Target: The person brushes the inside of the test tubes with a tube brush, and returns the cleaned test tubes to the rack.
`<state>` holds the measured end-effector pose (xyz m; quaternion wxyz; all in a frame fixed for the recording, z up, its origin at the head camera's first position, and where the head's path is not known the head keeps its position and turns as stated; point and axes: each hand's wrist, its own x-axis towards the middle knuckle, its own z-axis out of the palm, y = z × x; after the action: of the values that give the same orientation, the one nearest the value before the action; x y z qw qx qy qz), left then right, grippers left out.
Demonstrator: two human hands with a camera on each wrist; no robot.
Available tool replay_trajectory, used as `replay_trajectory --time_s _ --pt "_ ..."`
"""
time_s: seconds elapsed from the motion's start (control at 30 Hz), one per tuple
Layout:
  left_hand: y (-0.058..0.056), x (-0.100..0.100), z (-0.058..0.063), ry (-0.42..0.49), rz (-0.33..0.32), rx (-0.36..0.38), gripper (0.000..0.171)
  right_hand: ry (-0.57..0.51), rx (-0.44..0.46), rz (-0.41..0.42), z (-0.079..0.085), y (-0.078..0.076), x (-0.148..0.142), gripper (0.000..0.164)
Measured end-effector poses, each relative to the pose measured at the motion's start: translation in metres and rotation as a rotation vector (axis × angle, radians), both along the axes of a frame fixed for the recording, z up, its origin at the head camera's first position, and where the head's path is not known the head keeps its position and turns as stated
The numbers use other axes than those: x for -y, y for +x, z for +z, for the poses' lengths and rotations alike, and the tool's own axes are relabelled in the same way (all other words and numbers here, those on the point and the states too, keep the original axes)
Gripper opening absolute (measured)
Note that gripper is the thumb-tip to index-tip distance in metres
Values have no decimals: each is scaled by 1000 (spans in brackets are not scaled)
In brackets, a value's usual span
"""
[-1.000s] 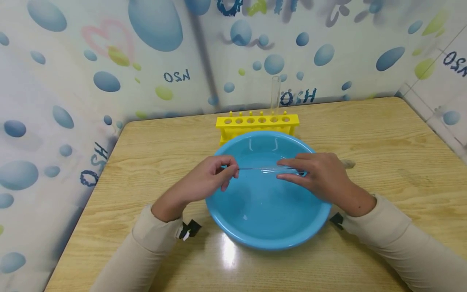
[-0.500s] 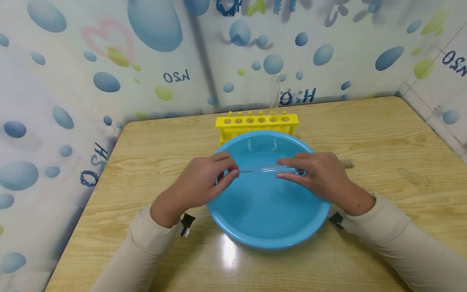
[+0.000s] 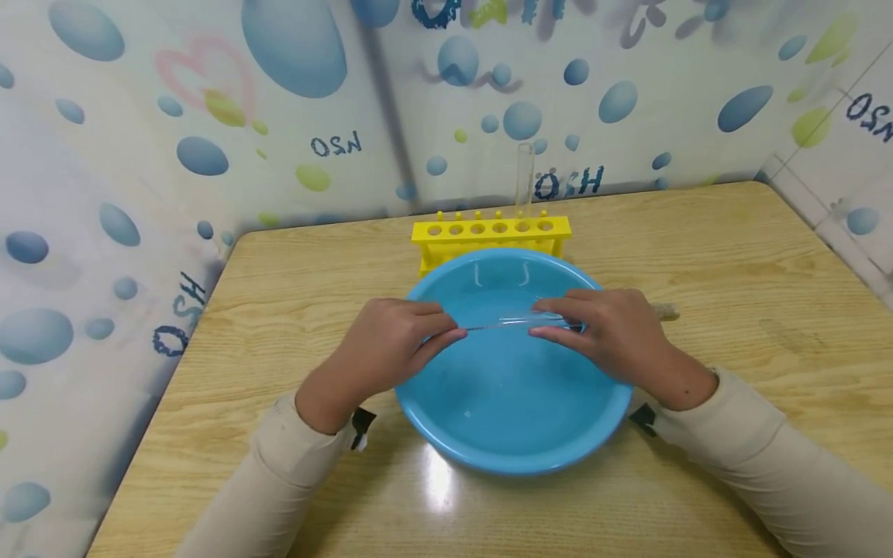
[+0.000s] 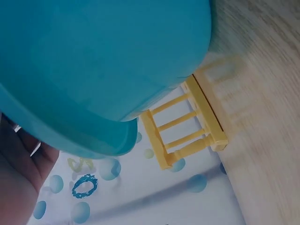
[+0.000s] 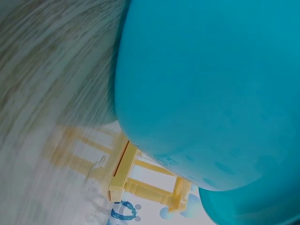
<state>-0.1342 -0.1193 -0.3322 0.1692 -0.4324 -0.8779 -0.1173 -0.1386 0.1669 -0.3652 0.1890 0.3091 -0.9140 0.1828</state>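
In the head view my left hand (image 3: 394, 345) pinches the thin wire handle of what looks like a test tube brush (image 3: 480, 328) between thumb and fingers. The wire runs right to a clear glass test tube (image 3: 519, 319), held nearly level over the blue basin (image 3: 512, 463). My right hand (image 3: 614, 337) grips this tube from its right side, thumb below and fingers above. The brush's bristles cannot be made out. Part of the left hand (image 4: 23, 173) shows beside the basin in the left wrist view; the right wrist view shows no hand.
Behind the basin stands a yellow test tube rack (image 3: 491, 230) with another clear test tube (image 3: 525, 182) upright in it. A small brownish piece (image 3: 666, 311) shows beyond my right hand. The wooden table (image 3: 300, 271) meets a patterned wall (image 3: 279, 155).
My left hand first turns and draws back slightly, then moves a little right along the wire's line, its thumb straighter. The right hand and test tube stay nearly still.
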Motion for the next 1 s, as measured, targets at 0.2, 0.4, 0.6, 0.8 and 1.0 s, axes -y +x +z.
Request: replay_trajectory --time_s 0.2,0.4,0.6,0.8,1.0 --pt "0 -4 -5 112 10 122 26 -6 -12 1 -1 -1 0 34" --pt "1 -8 -9 302 73 514 36 -8 0 -17 0 0 0 33" --pt "-2 -8 -8 417 108 740 37 10 -5 7 1 2 1 33" --pt "-5 -10 -16 339 65 587 37 23 4 -12 1 1 1 34" --pt "-4 -11 -19 203 96 524 46 41 19 -8 1 1 2 35"
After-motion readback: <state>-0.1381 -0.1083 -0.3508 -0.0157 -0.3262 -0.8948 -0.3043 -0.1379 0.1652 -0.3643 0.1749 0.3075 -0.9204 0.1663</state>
